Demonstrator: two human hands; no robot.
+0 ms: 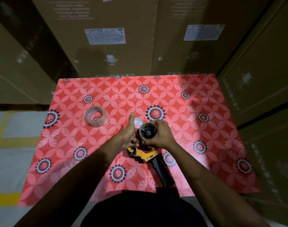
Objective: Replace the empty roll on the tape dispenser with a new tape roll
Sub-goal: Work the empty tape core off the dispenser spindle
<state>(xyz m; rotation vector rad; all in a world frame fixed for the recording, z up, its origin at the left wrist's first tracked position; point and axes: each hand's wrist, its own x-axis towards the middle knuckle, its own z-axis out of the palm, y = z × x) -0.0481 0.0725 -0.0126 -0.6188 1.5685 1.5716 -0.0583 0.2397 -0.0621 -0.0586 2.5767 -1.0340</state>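
1. Head view, layout. A bench (205, 128) under a red flowered cover carries a dispenser (146, 154) near the person, its black handle pointing toward the body. A new roll (95, 116) lies flat on the bench, well apart to the left of the hands. Cartons (107, 46) stand behind and to both sides.

2. Head view, hands. The right hand (159, 135) is curled closed around the empty core (148, 130), which sits on the black hub at the dispenser's far end; whether the core has begun to leave the hub cannot be told. The left hand (129, 135) lies against the dispenser just beside the core, lower fingers folded, thumb stretched out forward; what it grips is hidden.

3. Stage (judgement). The core is being drawn off the hub; the new roll is untouched.

4. Risk, jamming. A skewed pull would probably wedge the core on the hub, since cardboard binds when tilted.

5. Risk, slipping. If the left hand braces loosely, the dispenser could slide or swing on the smooth cover as the core gives way.

6. Risk, cuts. The folded left fingers are near the yellow front assembly; a sudden release could drive them onto its cutting edge, which is not clearly visible here.

7. Risk, later. The new roll may be mounted the wrong way round.
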